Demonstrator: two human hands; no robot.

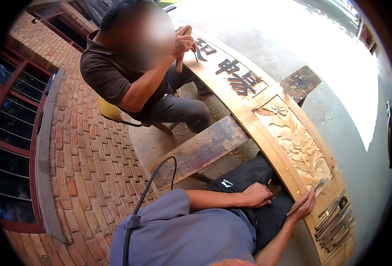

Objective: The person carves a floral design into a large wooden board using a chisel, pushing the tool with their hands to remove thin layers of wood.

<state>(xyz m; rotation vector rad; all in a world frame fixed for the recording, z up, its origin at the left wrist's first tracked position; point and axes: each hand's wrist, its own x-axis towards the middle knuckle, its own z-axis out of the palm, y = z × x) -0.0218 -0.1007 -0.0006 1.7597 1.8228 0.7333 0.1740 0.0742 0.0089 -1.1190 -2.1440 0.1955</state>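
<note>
My right hand [304,204] grips a wooden-handled tool [298,206] at the near edge of the long wooden panel [258,117]; a bluish tip shows over the carved surface. Beside it is a pale floral relief [295,142] with leaves and blossoms. My left hand [258,195] is closed over my dark-clad thigh, left of the panel; what it holds, if anything, I cannot make out. Several carving tools [335,221] lie in a bunch on the panel's near end, right of my right hand.
A co-worker [116,80] sits at upper left, holding a wooden mallet [182,53] and a slim tool over raised dark lettering [238,77]. Weathered planks [196,146] support the panel. A black cable [149,184] runs beside my left arm; a brick wall [80,177] borders the left.
</note>
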